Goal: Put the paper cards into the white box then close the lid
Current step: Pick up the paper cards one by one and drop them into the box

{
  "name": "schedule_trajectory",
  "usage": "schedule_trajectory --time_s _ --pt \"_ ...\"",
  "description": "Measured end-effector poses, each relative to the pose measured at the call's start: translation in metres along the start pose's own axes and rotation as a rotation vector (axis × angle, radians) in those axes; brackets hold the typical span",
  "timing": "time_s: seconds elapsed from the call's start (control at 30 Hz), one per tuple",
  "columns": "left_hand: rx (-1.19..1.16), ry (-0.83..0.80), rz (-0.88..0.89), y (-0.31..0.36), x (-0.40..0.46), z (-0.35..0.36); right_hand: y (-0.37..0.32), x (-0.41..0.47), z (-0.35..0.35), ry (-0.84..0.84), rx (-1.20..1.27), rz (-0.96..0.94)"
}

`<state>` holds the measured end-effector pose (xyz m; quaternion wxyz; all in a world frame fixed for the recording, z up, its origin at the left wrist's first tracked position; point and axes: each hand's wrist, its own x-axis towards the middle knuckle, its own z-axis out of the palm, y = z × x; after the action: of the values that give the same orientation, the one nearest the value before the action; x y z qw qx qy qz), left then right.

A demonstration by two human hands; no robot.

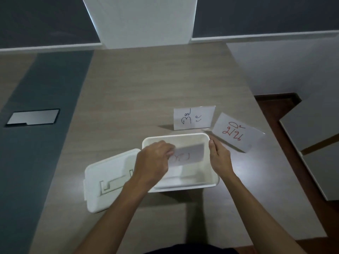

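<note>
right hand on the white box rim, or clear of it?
Touching. Head view: right hand rests against the white box at its right rim, no gap visible.

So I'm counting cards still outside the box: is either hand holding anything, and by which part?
The left hand pinches a red-lettered card by its left end over the white box. The right hand rests against the box's right rim, holding nothing.

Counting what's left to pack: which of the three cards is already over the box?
The red-lettered card held by the left hand over the open white box. The dark-lettered card and other red-lettered card lie on the table beyond.
</note>
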<state>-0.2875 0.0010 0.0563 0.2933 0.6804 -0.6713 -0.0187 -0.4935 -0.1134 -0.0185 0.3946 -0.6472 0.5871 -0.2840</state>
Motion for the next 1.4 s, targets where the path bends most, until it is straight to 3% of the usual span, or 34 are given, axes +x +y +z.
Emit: schedule_trajectory --time_s 0.37,0.63,0.97,1.03,1.17,1.27,1.4 --pt "0.061 -0.63 -0.182 0.014 -0.029 0.046 0.002 0.001 0.001 -0.007 0.014 -0.002" --pt "-0.052 -0.763 -0.321 0.014 -0.03 0.038 0.003 0.001 0.0 0.0 0.021 0.026" --pt "-0.109 -0.651 -0.362 0.005 -0.031 0.036 0.003 0.001 0.001 -0.008 0.041 0.034" --pt "-0.128 -0.528 -0.351 -0.003 -0.03 0.035 0.003 0.002 0.001 -0.011 0.035 0.032" --pt "-0.119 -0.079 -0.319 -0.024 -0.022 0.032 0.003 0.008 0.0 -0.006 0.003 0.022" --pt "-0.132 0.034 -0.467 -0.041 -0.02 0.031 -0.005 0.02 0.001 0.01 -0.024 0.015" --pt "-0.332 -0.075 -0.752 -0.053 -0.028 0.035 -0.019 0.044 0.012 0.035 -0.147 -0.109"
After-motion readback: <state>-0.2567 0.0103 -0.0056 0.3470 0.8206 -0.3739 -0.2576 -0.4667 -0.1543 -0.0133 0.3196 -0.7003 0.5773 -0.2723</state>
